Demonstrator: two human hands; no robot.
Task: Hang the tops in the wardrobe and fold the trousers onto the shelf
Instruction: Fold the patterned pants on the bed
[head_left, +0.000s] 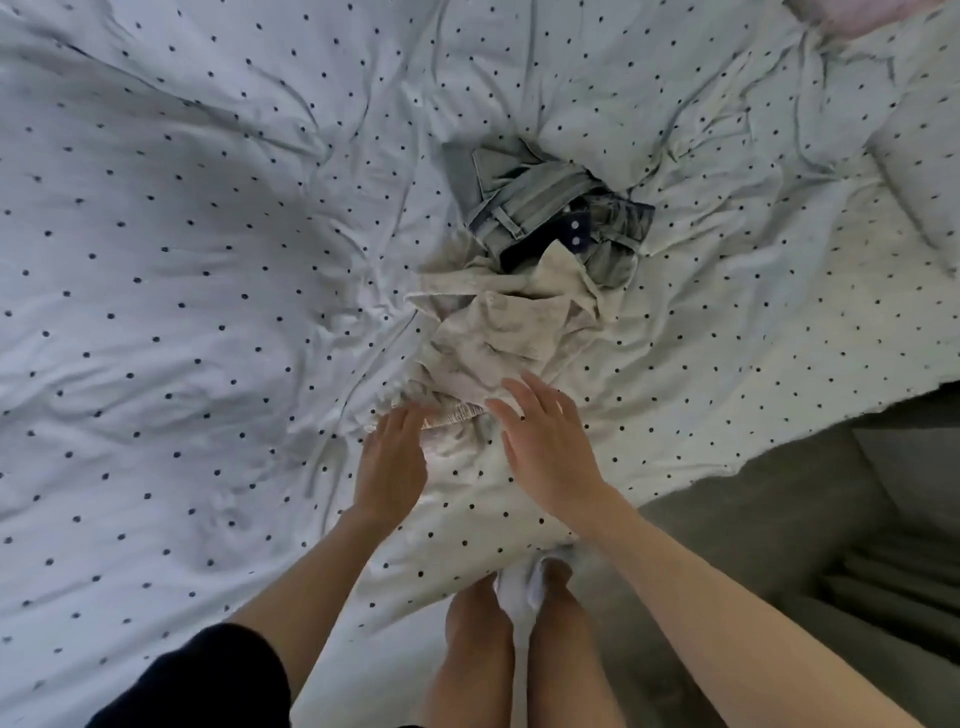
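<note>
Reaching, both flat: left hand (390, 457), right hand (543, 437), cream garment (498, 332).

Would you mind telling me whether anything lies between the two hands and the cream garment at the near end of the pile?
Nothing visible does. The left hand and right hand reach with straight fingers to the near edge of the cream garment, which lies on the dotted duvet. The denim trousers lie beyond it, not in the way.
</note>
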